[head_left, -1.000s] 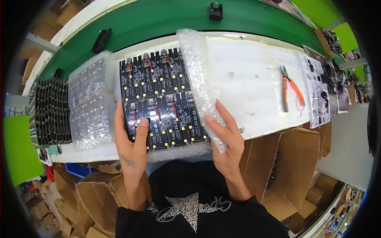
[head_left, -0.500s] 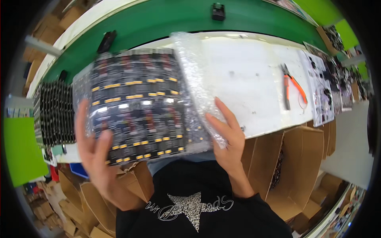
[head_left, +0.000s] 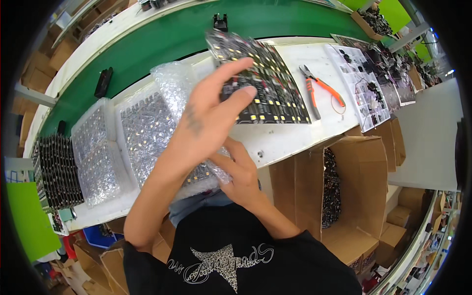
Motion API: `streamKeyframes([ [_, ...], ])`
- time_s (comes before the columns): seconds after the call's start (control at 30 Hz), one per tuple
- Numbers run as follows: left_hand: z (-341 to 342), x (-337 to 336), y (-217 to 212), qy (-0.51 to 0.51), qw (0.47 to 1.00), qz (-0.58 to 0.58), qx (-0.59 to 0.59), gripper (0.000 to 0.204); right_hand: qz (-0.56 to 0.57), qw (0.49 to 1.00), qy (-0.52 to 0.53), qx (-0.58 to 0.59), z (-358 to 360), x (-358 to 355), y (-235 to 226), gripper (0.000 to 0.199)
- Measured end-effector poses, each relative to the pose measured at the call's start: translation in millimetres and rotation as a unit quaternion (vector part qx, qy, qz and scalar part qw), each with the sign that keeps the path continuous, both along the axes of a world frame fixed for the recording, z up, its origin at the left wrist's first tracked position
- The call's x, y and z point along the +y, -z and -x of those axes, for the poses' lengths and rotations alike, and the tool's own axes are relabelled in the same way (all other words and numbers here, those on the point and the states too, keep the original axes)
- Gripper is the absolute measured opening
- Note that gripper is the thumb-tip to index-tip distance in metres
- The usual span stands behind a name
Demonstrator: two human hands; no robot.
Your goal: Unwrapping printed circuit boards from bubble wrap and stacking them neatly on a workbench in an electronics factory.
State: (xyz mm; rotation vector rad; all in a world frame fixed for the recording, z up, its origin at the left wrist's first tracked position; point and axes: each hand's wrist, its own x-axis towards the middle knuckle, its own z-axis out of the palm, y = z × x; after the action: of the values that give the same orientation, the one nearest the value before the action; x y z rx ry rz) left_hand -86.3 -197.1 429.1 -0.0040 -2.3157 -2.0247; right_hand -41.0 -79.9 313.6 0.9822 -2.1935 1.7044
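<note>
Circuit-board panel: at 1 o'clock from view centre, the circuit-board panel [head_left: 275, 91] is held at a slant over the white bench [head_left: 282, 140]; contact at its lower corner cannot be told.
Left hand: the left hand [head_left: 206, 118] grips the panel's left side, thumb and one finger lying across the face; remaining fingers not visible.
Right hand: at 6 o'clock, close to centre, the right hand [head_left: 243, 174] rests at the edge of the bubble wrap [head_left: 173, 91], below the left forearm; fingertips partly hidden, pinch cannot be told.
Wrapped boards: between 9 and 10 o'clock, boards [head_left: 145, 120] lie under clear film; a second wrapped bundle [head_left: 93, 157] at 9, just beside.
Pliers: at 2 o'clock, orange-handled pliers [head_left: 311, 91], just beside the panel's right edge in this view.
Step in hand: judged as panel handling, wrap attended by the other hand.
Next move: judged to call for uncrossing the forearms, a secure edge grip and clearance from the pliers.
</note>
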Motion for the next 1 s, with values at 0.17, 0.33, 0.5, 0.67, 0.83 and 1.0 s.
streamKeyframes([
  [0.17,26.9,31.9,18.4,0.031,0.999,-0.012,-0.038,0.055,0.019,1.0,-0.01,-0.004,-1.5,1.5,4.0,0.056],
  [0.33,19.8,34.5,29.4,0.044,0.99,0.045,-0.126,0.059,0.029,0.999,-0.02,-0.015,-1.3,1.0,8.2,0.051],
  [0.5,7.2,19.9,27.0,0.034,0.994,0.018,-0.101,0.058,0.028,0.999,-0.015,-0.015,-0.1,0.9,7.6,0.053],
  [0.67,4.8,4.6,19.9,0.01,0.991,0.007,-0.132,0.054,0.036,0.999,-0.013,-0.004,-0.1,0.4,4.0,0.056],
  [0.83,4.9,12.7,26.6,0.01,0.994,0.03,-0.107,0.055,0.04,0.999,-0.018,-0.007,0.0,0.3,4.7,0.055],
  [1.0,4.6,27.0,28.8,0.019,0.995,-0.059,-0.08,0.056,0.039,0.999,-0.009,-0.018,-0.2,0.9,6.0,0.045],
])
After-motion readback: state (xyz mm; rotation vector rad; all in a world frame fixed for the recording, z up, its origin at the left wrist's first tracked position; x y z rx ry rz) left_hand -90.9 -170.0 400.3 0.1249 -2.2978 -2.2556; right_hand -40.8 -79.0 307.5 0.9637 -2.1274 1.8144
